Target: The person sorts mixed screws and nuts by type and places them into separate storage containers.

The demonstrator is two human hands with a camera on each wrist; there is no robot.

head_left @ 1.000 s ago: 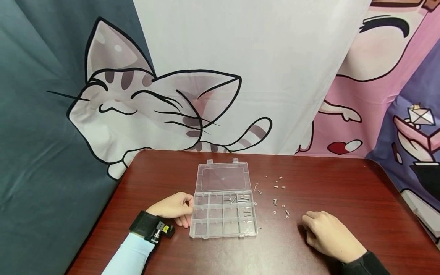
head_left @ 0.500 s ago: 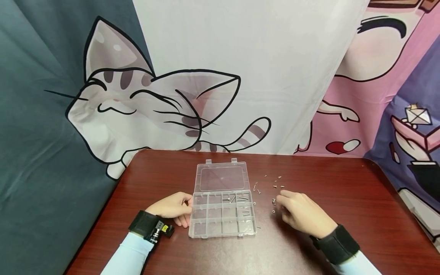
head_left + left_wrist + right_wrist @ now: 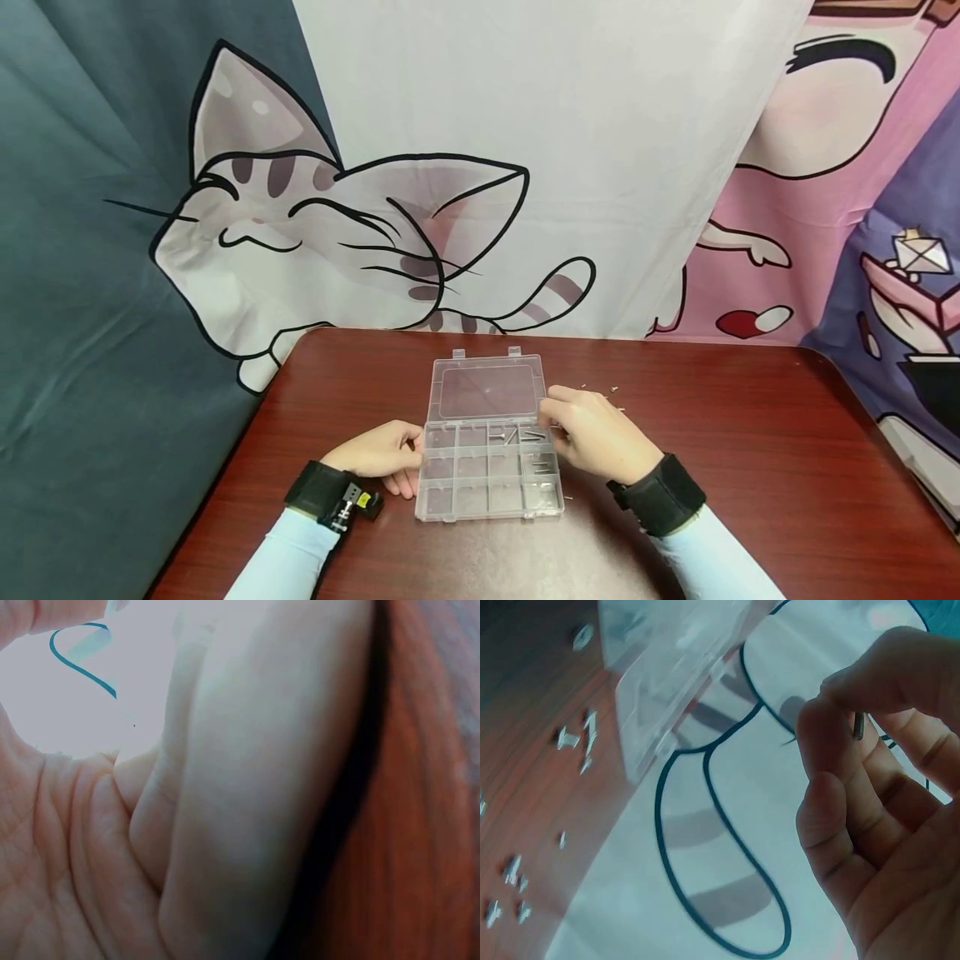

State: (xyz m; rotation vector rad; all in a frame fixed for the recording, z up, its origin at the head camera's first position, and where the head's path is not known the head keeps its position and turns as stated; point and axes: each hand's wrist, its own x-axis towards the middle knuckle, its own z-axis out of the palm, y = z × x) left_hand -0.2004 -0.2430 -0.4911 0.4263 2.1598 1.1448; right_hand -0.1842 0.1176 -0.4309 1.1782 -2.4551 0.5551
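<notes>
A clear plastic compartment box (image 3: 471, 514) lies on the table with its lid (image 3: 491, 392) folded back. Several silver screws (image 3: 533, 436) lie in its upper right compartments. At the box's left edge, my left hand (image 3: 375, 452) holds the side with thumb and curled fingers. My right hand (image 3: 600, 433) is over the box's right edge, close to the top right compartment. In the right wrist view, a thin metal screw (image 3: 859, 726) shows between the thumb and curled fingers; its other end is hidden by them.
Several loose screws (image 3: 567, 738) lie on the brown table (image 3: 750, 433) right of the box, partly hidden by my right hand in the head view. A small pin-like piece (image 3: 568, 498) lies by the box's lower right corner. A printed cloth (image 3: 600, 125) hangs behind the table.
From the right side of the table, my right hand has reached in among the loose screws, then moved left to the box with a screw. My left hand has stayed at the box's edge.
</notes>
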